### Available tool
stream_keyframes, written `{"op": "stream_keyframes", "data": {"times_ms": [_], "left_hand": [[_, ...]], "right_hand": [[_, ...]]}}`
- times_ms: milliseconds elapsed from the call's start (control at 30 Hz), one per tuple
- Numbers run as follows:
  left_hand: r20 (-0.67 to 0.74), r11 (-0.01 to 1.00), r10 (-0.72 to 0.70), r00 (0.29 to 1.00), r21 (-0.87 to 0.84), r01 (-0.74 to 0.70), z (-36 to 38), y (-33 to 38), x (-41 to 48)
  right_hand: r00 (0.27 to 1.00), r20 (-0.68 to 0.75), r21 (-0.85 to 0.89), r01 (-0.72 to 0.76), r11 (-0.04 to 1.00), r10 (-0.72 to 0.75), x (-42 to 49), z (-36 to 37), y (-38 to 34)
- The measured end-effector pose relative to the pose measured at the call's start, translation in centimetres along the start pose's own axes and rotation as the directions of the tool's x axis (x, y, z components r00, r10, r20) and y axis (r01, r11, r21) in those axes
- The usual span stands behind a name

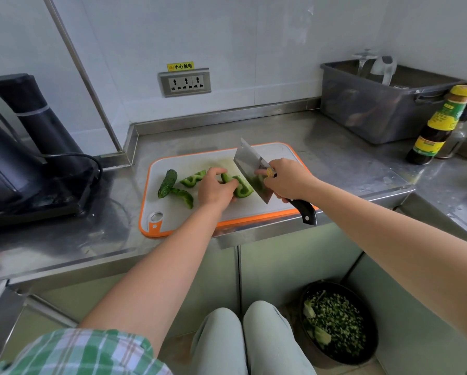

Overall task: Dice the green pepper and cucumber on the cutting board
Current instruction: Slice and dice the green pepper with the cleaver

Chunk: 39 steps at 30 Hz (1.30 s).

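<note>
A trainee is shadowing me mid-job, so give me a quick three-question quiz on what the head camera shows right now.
1. Multiple choice: which hand grips the cleaver? A) left B) right
2. True or false: the cucumber on the cutting board is already diced.
3. Fill in: the left hand steadies a green ____ piece beside the blade.
Key: 1 B, the right hand. 2 False, it lies in one piece at the board's left end. 3 Pepper, the pepper piece.

Cucumber (167, 183) left on board (172, 213), pepper (191, 179) right (touching)
</note>
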<state>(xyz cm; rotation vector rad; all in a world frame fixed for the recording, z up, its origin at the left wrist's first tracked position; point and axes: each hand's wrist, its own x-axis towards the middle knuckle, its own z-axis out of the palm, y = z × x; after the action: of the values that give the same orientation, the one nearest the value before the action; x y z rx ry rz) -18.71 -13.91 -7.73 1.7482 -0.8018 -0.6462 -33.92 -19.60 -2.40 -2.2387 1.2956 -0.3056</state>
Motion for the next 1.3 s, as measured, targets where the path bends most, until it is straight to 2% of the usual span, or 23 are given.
{"op": "stream_keyframes", "data": {"times_ms": [200, 533, 767, 933, 1300], "left_hand": [[0.026, 1.0, 0.023, 0.999, -0.017, -0.022, 0.1, -0.5, 0.1], [0.044, 0.996, 0.079, 0.996, -0.041, -0.077, 0.3, -0.9, 0.1], [0.057, 0.994, 0.089, 0.994, -0.065, -0.086, 0.4, -1.2, 0.3], [0.064, 0.994, 0.077, 0.995, -0.087, -0.071, 0.3, -1.2, 0.2], [0.068, 0.99, 0.105, 0.992, -0.097, -0.099, 0.2, -1.7, 0.4]], "right_hand": [[1.0, -0.007, -0.104, 0.016, 0.994, -0.017, -0.2, 0.0, -0.4], [0.991, 0.114, -0.204, -0.038, 0.978, 0.062, 0.1, 0.1, -1.7], [0.986, 0.158, -0.314, 0.007, 0.949, 0.045, 0.8, 0.0, -2.6], [0.985, 0.156, -0.267, -0.032, 0.963, 0.076, 1.1, 0.3, -1.8], [0.985, 0.166, -0.352, 0.025, 0.936, 0.036, 1.1, 0.3, -2.3]]}}
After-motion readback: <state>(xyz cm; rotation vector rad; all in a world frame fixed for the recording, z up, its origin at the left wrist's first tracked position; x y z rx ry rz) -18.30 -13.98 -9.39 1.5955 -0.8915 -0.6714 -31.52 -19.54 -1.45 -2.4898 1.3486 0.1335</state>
